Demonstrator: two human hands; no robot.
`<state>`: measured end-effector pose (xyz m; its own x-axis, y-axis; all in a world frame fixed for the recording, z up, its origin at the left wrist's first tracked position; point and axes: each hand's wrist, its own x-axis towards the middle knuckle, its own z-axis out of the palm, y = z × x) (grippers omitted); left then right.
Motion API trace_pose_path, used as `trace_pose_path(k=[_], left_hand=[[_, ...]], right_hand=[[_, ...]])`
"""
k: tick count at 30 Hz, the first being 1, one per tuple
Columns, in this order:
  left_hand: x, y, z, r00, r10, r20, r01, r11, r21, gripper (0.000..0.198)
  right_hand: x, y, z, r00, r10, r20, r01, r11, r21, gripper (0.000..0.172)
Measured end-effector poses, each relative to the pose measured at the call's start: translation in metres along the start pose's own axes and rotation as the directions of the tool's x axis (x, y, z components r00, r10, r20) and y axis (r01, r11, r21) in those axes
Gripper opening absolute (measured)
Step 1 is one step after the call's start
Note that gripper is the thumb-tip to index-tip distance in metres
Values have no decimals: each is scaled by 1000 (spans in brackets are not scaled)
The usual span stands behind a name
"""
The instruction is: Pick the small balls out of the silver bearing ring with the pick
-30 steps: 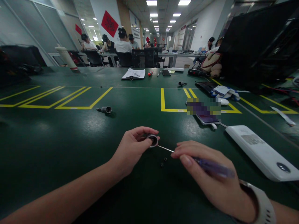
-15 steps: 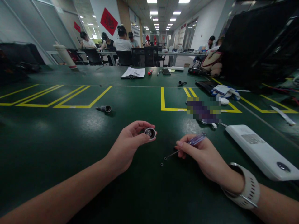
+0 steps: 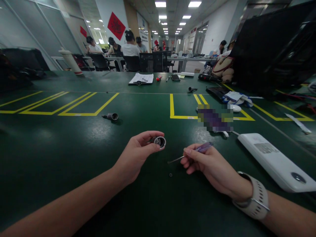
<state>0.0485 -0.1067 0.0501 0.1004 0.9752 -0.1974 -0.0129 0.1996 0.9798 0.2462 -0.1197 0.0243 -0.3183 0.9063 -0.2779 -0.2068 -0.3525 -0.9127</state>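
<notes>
My left hand (image 3: 135, 154) pinches a small round metal cylinder part (image 3: 159, 142) just above the green table (image 3: 61, 148), its open end facing me. My right hand (image 3: 209, 166) is closed on a thin screwdriver (image 3: 190, 154) with a clear purple handle; the shaft points left, its tip a short way below and right of the part. One tiny dark screw (image 3: 170, 174) lies on the table between my hands. A white watch band sits on my right wrist.
A second metal part (image 3: 111, 116) lies at left near yellow floor-style lines. A white power bank (image 3: 274, 161) and a phone (image 3: 215, 120) lie at right. Further back are a clipboard (image 3: 141, 78), gloves (image 3: 237, 97), a black case and seated people.
My right hand drew the screwdriver out of the part, turned it and lifted its tip off the table. One of the two tiny screws is no longer seen on the table.
</notes>
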Motion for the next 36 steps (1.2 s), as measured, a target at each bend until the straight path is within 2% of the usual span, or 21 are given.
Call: trace_pose_path(k=[4, 7, 11, 15, 18, 24, 27, 29, 32, 36], left_hand=[[-1, 0, 0, 1000, -1, 1, 1, 1000, 0, 32], [-2, 0, 2, 1000, -19, 14, 19, 1000, 21, 32], [-3, -1, 3, 1000, -12, 24, 11, 999, 47, 29], [-4, -3, 4, 999, 16, 41, -19, 997, 74, 28], [-5, -3, 4, 999, 29, 44, -33, 996, 79, 27], [-5, -3, 5, 998, 59, 24, -61, 995, 85, 24], [-4, -4, 5, 997, 72, 18, -73, 992, 98, 24], [-4, -5, 5, 997, 77, 9, -78, 991, 107, 23], [-4, -5, 5, 998, 68, -7, -67, 993, 100, 23], [-4, -5, 5, 998, 67, -12, -66, 995, 77, 24]], right_hand=[[-3, -3, -1, 996, -75, 41, 67, 981, 183, 14], [-8, -3, -1, 977, -201, 69, 185, 963, 194, 14], [-12, 0, 1, 935, -347, 69, 344, 937, 53, 15], [-16, 1, 5, 901, -423, 93, 433, 878, -204, 16], [-20, -1, 9, 875, -472, 110, 474, 786, -396, 18], [-23, 3, 12, 758, -618, 209, 596, 526, -606, 24], [-24, 6, 12, 700, -651, 294, 647, 404, -647, 28], [-25, 7, 12, 679, -644, 351, 666, 341, -664, 31], [-27, 6, 14, 650, -647, 400, 676, 252, -692, 33], [-29, 3, 17, 582, -666, 466, 692, 105, -714, 35]])
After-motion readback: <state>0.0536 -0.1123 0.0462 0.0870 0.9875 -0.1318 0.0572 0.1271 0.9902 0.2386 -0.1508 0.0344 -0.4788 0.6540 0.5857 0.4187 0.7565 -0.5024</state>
